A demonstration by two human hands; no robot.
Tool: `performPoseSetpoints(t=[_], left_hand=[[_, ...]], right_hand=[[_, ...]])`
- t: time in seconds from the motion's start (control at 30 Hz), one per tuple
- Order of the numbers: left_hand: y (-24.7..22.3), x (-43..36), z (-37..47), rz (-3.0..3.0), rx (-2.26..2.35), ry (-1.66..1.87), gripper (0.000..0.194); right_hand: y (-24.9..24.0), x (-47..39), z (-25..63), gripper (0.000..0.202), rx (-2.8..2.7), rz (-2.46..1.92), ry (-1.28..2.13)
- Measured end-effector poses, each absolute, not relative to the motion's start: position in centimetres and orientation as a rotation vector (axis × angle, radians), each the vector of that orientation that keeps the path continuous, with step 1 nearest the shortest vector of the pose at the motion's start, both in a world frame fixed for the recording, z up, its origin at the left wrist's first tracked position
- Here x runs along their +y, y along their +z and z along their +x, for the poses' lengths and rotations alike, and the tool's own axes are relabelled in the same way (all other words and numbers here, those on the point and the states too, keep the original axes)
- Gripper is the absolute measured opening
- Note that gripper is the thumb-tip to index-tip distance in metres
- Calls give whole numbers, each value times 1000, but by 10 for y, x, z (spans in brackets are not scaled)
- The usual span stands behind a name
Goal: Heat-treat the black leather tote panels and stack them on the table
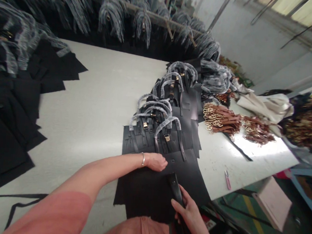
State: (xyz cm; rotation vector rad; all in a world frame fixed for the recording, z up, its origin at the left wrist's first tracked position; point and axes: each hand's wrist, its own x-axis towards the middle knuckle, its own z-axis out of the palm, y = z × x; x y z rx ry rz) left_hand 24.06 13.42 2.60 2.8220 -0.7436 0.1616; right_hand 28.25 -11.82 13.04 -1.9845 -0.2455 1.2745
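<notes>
My left hand (156, 162), with a bracelet at the wrist, rests on a black leather panel (187, 163) close to a small slot in it. Its fingers are curled closed; whatever they may pinch is hidden. In my right hand (189, 210) is a black leather strap (176, 187), its wide end pointing up over the panel. The strap's lower part runs down beside my body. Just beyond, overlapping black panels carry wrapped handles (169, 122) and gold buckles (167, 137).
Black panels (1, 132) are stacked at the left of the white table (92, 100). Brown straps with gold clasps (222, 119) and pink-handled snips (227, 180) lie at the right. Wrapped handles (111, 14) hang from a rail at the back. A pink box (273, 203) stands below the table's right edge.
</notes>
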Motion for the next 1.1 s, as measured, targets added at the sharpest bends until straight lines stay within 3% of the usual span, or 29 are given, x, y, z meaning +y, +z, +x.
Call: performPoseSetpoints(t=[0.23, 0.53, 0.7, 0.9, 1.1], left_hand=[[22, 125, 230, 2854, -471, 204, 22], [19, 115, 231, 2694, 443, 240, 18], [19, 97, 202, 2532, 698, 371, 33], [-5, 46, 145, 2514, 515, 501, 23], [-23, 17, 118, 2597, 106, 431, 44]], right_hand=[[130, -113, 285, 95, -268, -1978, 1268], [128, -88, 293, 86, -335, -1974, 1236], [129, -79, 300, 74, -367, -1948, 1350], [118, -59, 312, 55, -401, -1884, 1442], [128, -54, 308, 62, -502, -1890, 1469]])
